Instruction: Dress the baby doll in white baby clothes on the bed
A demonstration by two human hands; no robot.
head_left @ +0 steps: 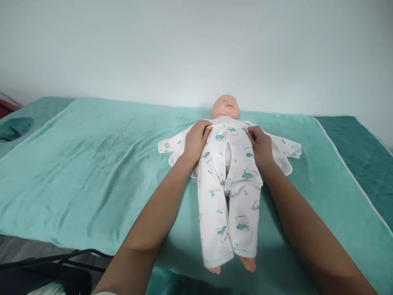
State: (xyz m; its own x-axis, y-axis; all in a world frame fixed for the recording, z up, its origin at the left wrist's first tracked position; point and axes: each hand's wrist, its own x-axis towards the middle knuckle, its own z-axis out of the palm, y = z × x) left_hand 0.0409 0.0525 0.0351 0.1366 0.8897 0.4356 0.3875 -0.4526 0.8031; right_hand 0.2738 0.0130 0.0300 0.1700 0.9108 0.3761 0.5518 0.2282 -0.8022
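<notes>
A baby doll (225,107) lies on its back, head toward the wall, with its bare feet toward me. White printed baby pants (245,196) cover its legs and reach up over its torso. A white printed baby top (175,142) is spread beneath, its sleeves out to both sides. My left hand (197,139) is closed on the pants' waistband at the left edge. At the right edge my right hand (260,145) pinches the same waistband. The fingertips of both hands are partly hidden by the cloth.
A teal blanket (92,172) with soft folds lies under the doll, over a darker green cover (359,151) showing at the right. A white wall (153,53) rises behind. At the lower left is a black object with a strap-like bar (55,259).
</notes>
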